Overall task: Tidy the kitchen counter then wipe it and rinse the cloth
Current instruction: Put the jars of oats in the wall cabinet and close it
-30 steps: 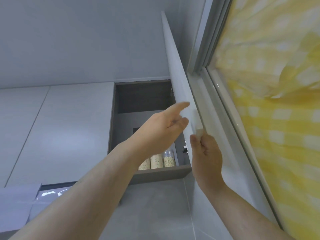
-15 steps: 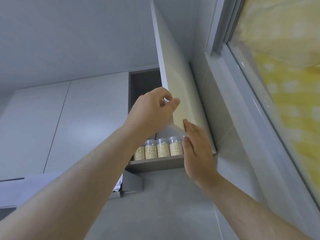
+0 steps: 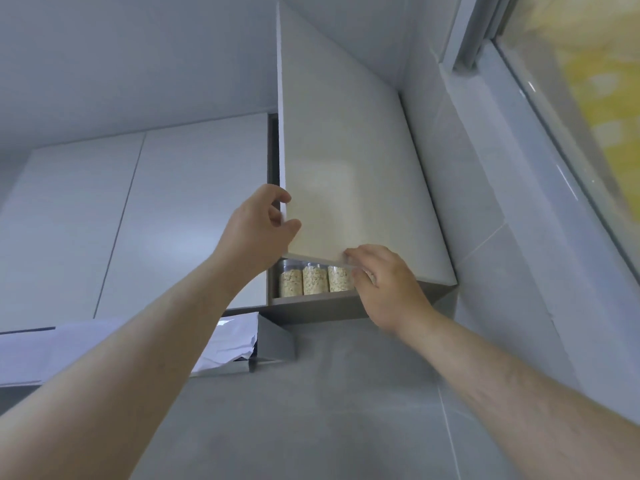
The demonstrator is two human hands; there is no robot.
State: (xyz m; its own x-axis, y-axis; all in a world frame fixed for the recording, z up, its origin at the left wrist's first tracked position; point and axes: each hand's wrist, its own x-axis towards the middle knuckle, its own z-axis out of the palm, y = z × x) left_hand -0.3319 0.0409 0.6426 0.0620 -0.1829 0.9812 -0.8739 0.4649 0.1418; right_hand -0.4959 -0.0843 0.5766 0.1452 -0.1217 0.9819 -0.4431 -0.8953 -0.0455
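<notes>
Overhead, grey wall cupboards run up to a tiled corner beside a window with a yellow curtain. From the head view, my left hand curls round the free edge of the door, and my right hand pinches its bottom edge. Three jars of oats stand on the shelf between my hands. No writing is readable.

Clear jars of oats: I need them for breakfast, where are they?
In the head view, the three clear jars of oats stand in a row on the open cupboard's bottom shelf, between the two hands.
</notes>
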